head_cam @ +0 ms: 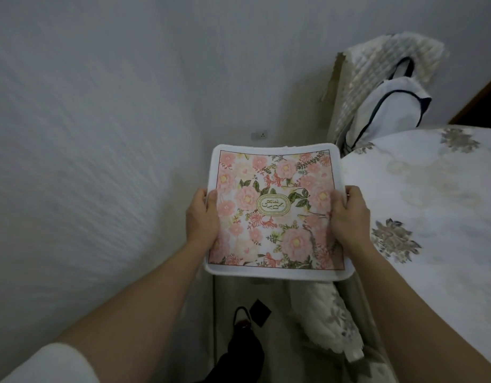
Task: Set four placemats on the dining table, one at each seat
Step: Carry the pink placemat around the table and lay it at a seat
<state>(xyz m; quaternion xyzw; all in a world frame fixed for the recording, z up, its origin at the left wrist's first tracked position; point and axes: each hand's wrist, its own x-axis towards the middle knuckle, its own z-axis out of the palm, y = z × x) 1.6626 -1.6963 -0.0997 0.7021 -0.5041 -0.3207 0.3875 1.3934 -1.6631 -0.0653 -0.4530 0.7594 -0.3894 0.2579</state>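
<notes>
Placemat (277, 239) with pink flowers, green leaves, a white border and an oval emblem at its middle is hanging in the air between the two hands, lying nearly flat with its printed face turned up. The left hand (201, 217) is gripping its left edge, thumb lying on the printed face and fingers curling under it out of sight. The right hand (349, 214) is gripping the right edge the same way, thumb pressing on top and fingers hidden below. Both bare forearms are reaching forward, and a white sleeve (53, 366) is showing at the left elbow. The far edge of the mat is looking thick, but whether more mats are lying beneath it cannot be told. Just to the right of the right hand the dining table (432, 194) is spreading out under a white cloth with grey-brown flower embroidery; the mat's right edge is sitting close beside the table's rim, and whether the two are touching cannot be told. Beyond the right hand, past that rim, a chair (357, 78) in a pale quilted cover is standing by the wall, with a white bag (385, 106) edged in dark trim resting against it. Straight ahead of the hands, just past the mat's far edge, a small socket (259, 135) is sitting low on the wall. To the left of the left hand the pale textured wall (86, 134) is filling the view. Below the hands, nearer the person, a black shoe (241, 322) and a small dark square (259, 313) are showing on the floor.
</notes>
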